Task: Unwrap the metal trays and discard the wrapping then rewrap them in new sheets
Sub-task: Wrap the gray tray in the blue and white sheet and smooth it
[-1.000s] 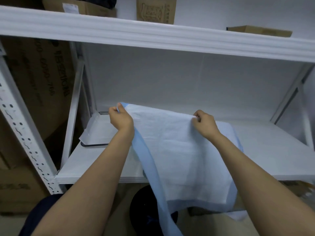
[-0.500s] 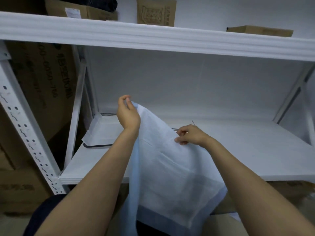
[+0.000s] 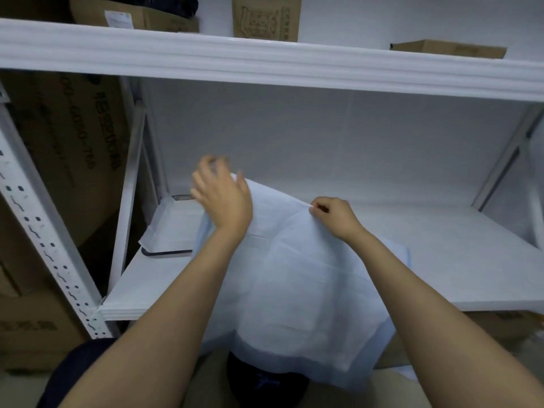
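A large pale blue wrapping sheet (image 3: 300, 290) drapes over the front edge of the white shelf (image 3: 459, 260) and hangs down toward me. My right hand (image 3: 335, 214) pinches the sheet's upper edge. My left hand (image 3: 222, 198) is raised over the sheet's left corner, blurred, with fingers spread and loosely bent; whether it holds the sheet I cannot tell. At the shelf's back left lies a flat metal tray (image 3: 167, 251) with a dark rim, covered by a white sheet (image 3: 173, 225).
An upper shelf beam (image 3: 265, 66) crosses above, carrying cardboard boxes (image 3: 266, 17). A perforated white upright (image 3: 41, 231) stands at the left with large cartons (image 3: 67, 142) behind it. A dark round object (image 3: 265, 384) sits below the sheet's hanging edge.
The sheet has been spread wider across the shelf. My right hand moved right and up along the sheet's edge. My left hand's fingers opened from their pinch and rose slightly.
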